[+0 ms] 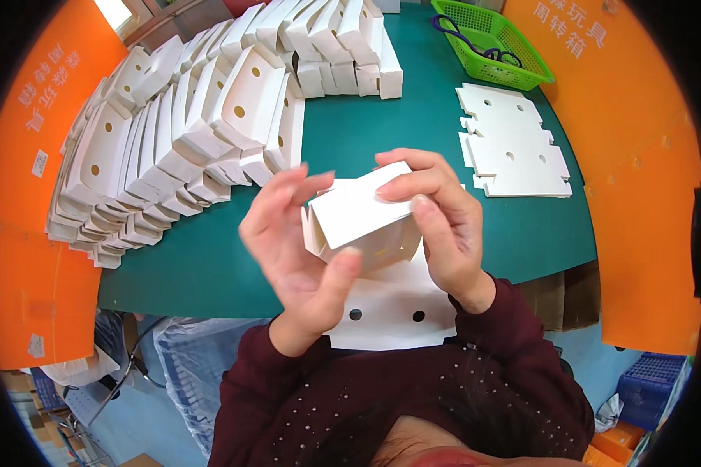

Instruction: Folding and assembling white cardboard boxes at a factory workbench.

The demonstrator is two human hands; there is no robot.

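Above the middle of the near edge of a green-topped table [202, 272], the right hand [453, 233] pinches the right end of a small, partly folded white cardboard box [362, 204] between thumb and fingers, its fingertips over the top panel. The left hand [288, 261] is spread wide beside the box's left end, fingers raised and thumb in front of it; whether it touches the cardboard cannot be told. Below the box, at the table's near edge, is a flat white cardboard panel with two round holes [387, 317]; whether the two are joined is unclear. Folded white cardboard trays with round holes [245, 97] are piled along the left edge and across the far left corner. Near the right edge lies a stack of flat, notched white cardboard blanks [514, 132], and at the far right corner a bright green perforated plastic basket [514, 76] holds a dark cord [466, 39].
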